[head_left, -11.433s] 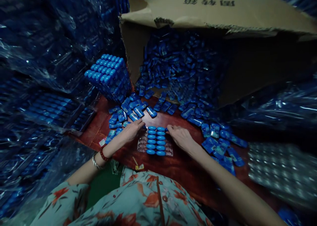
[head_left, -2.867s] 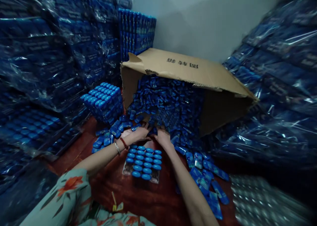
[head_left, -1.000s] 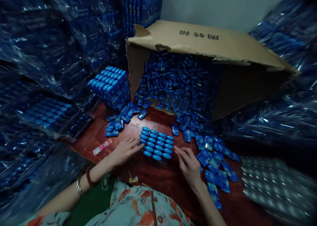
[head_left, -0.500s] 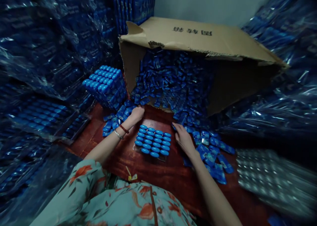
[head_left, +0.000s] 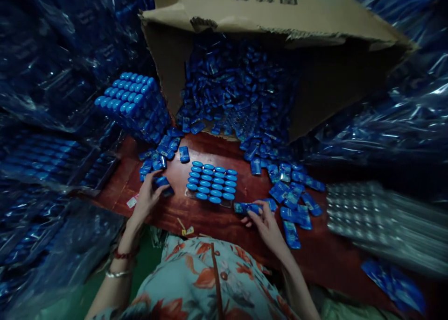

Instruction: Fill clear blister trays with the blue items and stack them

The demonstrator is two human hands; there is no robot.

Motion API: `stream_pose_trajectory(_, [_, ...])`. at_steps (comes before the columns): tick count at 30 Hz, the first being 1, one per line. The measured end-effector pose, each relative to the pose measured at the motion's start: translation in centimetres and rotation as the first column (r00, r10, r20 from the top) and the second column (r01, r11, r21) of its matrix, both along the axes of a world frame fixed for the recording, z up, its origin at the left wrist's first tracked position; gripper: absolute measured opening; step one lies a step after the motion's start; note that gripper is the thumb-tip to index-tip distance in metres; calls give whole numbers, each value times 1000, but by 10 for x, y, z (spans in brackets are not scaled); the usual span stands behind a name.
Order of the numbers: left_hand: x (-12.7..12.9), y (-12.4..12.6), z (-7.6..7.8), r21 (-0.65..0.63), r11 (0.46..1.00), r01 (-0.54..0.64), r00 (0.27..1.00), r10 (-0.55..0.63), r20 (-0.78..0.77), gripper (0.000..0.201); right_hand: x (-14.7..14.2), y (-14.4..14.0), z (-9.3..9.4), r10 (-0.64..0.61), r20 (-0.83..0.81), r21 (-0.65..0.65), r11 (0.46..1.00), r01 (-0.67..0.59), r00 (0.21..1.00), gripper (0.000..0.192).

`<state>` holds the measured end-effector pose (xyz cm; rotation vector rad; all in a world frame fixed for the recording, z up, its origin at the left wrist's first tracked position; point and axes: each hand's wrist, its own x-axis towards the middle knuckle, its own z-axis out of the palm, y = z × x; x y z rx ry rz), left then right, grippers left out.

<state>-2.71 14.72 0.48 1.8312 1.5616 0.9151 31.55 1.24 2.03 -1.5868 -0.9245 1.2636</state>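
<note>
Red tabletop (head_left: 217,224): each hand (head_left: 149,195) (head_left: 265,221) grips a blue packet (head_left: 161,183) (head_left: 248,208) beside filled tray (head_left: 211,182).

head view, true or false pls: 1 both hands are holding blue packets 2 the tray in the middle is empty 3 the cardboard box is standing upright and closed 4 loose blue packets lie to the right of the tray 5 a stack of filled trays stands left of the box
1. True: the left hand holds a blue packet, and the right hand holds another packet.
2. False: the tray on the table is filled with rows of blue packets.
3. False: the cardboard box lies on its side, open toward the person, with packets spilling out.
4. True: loose packets lie scattered there.
5. True: the stack of filled trays stands left of the box.
</note>
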Motion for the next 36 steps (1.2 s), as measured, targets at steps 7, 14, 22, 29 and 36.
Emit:
stream_pose_trajectory(7, [38, -47, 18, 76, 987, -144, 970, 125, 208, 24, -30, 6, -12, 25, 701, 354, 855, -378, 713, 25])
stream_pose_trajectory(14, [52, -44, 8, 261, 948, 180, 983, -168, -70, 18, -30, 27, 24, 196, 975, -79, 737, -671, 101, 34])
stream_pose_trajectory(22, [47, -49, -7, 315, 869, 382, 919, -321, -229, 35, -33, 39, 30, 230, 973, -167, 663, -730, -13, 37])
stream_pose_trajectory(29, [46, -32, 11, 333, 757, 563, 816, -443, -372, 42, -24, 21, -9, -76, 995, 98, 713, -694, 63, 38])
stream_pose_trajectory(36, [42, -16, 22, 129, 716, 686, 663, -543, -515, 42, -29, 17, -23, -213, 958, 285, 734, -616, 190, 27])
